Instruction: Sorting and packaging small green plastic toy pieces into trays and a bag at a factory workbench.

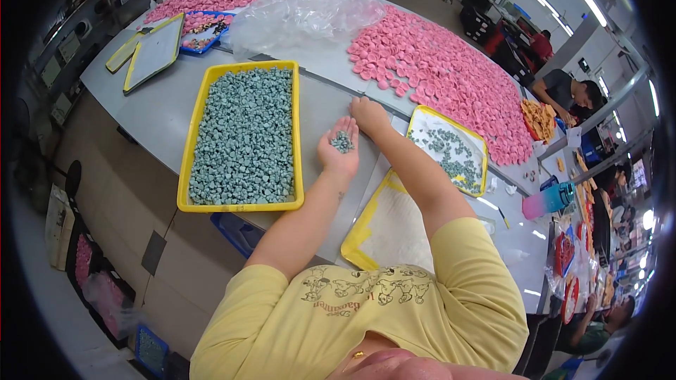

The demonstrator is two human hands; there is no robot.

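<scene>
My left hand (339, 160) is turned palm up, cupped around a small heap of grey-green pieces (342, 142). Just beyond its fingertips is my right hand (368, 114), back upward and fingers curled closed; whatever they might hold is hidden. Left of my left hand stands a deep yellow tray (296, 127) filled with many more grey-green pieces (243, 141). To the right of my right forearm lies a shallow yellow-rimmed tray (421, 114), its white bottom partly covered with scattered grey-green pieces (451, 148).
Pink rounded pieces (436, 63) spread over the table's far right, beside a clear plastic sheet (303, 14). A yellow-edged tray (362, 236) lies close to my body. A pink and blue bottle (549, 200) stands right. Another person (570, 91) leans over at far right.
</scene>
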